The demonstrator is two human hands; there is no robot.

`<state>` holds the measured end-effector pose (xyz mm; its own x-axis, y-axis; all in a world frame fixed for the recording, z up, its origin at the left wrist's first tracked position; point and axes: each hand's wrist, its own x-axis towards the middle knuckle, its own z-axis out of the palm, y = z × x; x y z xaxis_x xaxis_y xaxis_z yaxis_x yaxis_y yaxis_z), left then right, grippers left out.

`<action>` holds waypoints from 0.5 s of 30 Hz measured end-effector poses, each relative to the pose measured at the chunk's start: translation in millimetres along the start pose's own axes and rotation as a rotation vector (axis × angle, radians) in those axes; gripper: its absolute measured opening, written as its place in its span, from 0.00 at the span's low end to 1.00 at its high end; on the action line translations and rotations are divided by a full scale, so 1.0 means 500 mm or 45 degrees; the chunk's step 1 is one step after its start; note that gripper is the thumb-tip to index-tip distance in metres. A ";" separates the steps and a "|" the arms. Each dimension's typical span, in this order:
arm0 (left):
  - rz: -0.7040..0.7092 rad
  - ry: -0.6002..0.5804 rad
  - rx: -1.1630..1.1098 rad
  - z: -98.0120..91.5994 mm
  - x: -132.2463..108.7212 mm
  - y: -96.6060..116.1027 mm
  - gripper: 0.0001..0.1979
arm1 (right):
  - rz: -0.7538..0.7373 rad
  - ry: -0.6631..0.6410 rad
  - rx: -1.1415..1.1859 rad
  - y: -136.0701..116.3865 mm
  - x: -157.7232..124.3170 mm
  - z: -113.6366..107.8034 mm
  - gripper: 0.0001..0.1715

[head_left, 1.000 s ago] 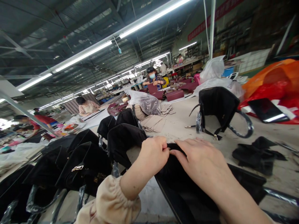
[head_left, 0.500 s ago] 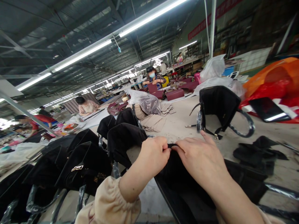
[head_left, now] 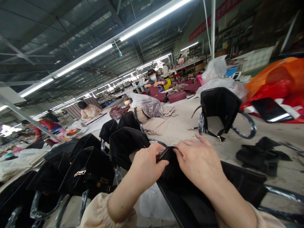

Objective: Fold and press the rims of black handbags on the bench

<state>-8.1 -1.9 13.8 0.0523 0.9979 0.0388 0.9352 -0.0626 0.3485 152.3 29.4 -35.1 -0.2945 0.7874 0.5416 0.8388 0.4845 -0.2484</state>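
Observation:
A black handbag [head_left: 239,177] lies in front of me, its body partly covered by my arms. My left hand [head_left: 147,161] pinches the bag's edge between thumb and fingers. Just to its right, my right hand [head_left: 197,155] grips the same edge, thumb on the inner side, with one finger raised. A short stretch of dark edge shows between the two hands. Handles wrapped in clear plastic stick out of the bag at the lower right. How far my fingertips reach behind the edge is hidden.
Several black bags [head_left: 87,174] crowd the left. Another black bag [head_left: 220,107] stands on the table at the right, near black fabric scraps [head_left: 263,155] and a dark tablet [head_left: 272,109]. Beige card pieces [head_left: 156,125] lie ahead. A co-worker [head_left: 155,80] handles maroon pieces across the table.
My left hand has slid left along the bag's edge and loosened its fingers, widening the gap between my hands. My right hand keeps its hold, shifted slightly left in view.

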 end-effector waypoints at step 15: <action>-0.083 0.101 -0.397 0.030 -0.076 0.022 0.34 | 0.069 0.018 -0.107 0.018 0.007 -0.003 0.12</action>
<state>5.4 -40.3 1.9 -0.0431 0.9962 0.0757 0.7828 -0.0135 0.6222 159.3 35.9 -34.3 -0.2414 0.8060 0.5405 0.8889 0.4070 -0.2100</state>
